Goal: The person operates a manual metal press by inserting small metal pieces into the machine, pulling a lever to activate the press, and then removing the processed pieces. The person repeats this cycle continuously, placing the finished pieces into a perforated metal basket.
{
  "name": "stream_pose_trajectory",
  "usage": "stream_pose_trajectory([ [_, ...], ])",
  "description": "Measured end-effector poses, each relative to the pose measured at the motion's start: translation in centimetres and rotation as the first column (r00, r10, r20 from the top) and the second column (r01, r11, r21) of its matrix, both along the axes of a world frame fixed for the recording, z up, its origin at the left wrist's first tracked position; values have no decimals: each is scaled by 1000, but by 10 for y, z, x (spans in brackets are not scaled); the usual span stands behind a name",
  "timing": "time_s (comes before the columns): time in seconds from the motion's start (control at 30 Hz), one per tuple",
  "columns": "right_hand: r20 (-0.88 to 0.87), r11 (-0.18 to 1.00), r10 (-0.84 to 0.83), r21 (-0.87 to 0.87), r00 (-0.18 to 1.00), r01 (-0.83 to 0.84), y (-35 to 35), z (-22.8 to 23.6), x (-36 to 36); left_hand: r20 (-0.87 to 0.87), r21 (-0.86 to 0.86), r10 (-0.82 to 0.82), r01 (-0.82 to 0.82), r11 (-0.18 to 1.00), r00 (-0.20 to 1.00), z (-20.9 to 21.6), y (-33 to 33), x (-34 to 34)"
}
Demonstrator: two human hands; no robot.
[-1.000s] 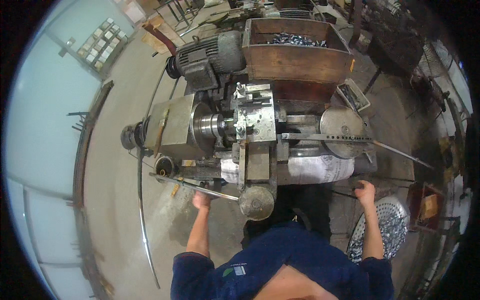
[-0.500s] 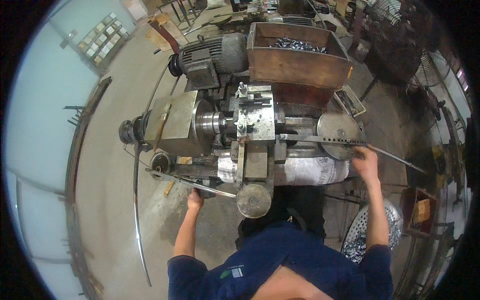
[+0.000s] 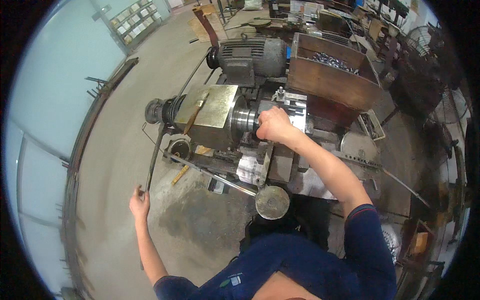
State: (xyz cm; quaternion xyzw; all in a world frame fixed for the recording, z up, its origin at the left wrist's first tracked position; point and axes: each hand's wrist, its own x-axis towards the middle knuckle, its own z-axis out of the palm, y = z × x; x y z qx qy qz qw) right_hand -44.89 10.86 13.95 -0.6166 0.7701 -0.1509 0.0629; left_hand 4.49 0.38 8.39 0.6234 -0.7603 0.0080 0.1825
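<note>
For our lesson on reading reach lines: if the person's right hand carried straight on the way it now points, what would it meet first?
The right hand points left, already at the shiny round chuck of the lathe; it would probably press into that first, though depth is unclear.

A long thin dark metal lever rod [image 3: 154,159] is slanting down from the grey boxy lathe headstock [image 3: 212,116], whose shiny steel chuck [image 3: 243,118] is sitting at its right end.

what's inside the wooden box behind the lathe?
The wooden box holds a heap of small shiny metal parts, seen through its open top. The front wall hides how deep the heap goes and whatever lies beneath it.
</note>
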Motion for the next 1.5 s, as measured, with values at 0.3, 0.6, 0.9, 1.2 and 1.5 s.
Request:
stream_pose_trajectory([
  [0.3,89,999,-47,16,995,46,-12,-14,9,278,161,228,-279,947,933,-55,-68,66],
  [0.6,161,997,-76,45,984,69,-17,-20,2,41,409,272,-265,874,961,-26,-34,22],
  [0.9,94,993,103,-68,990,-97,-20,-25,5,-11,314,347,-326,892,938,-42,25,6],
  [1.2,-177,994,113,13,978,-112,4,-9,-20,-104,270,281,-245,931,954,-43,68,-42],
  [1.5,-126,830,-354,-498,927,249,66,88,-164,160,-15,80,-78,997,984,-16,45,-97],
])
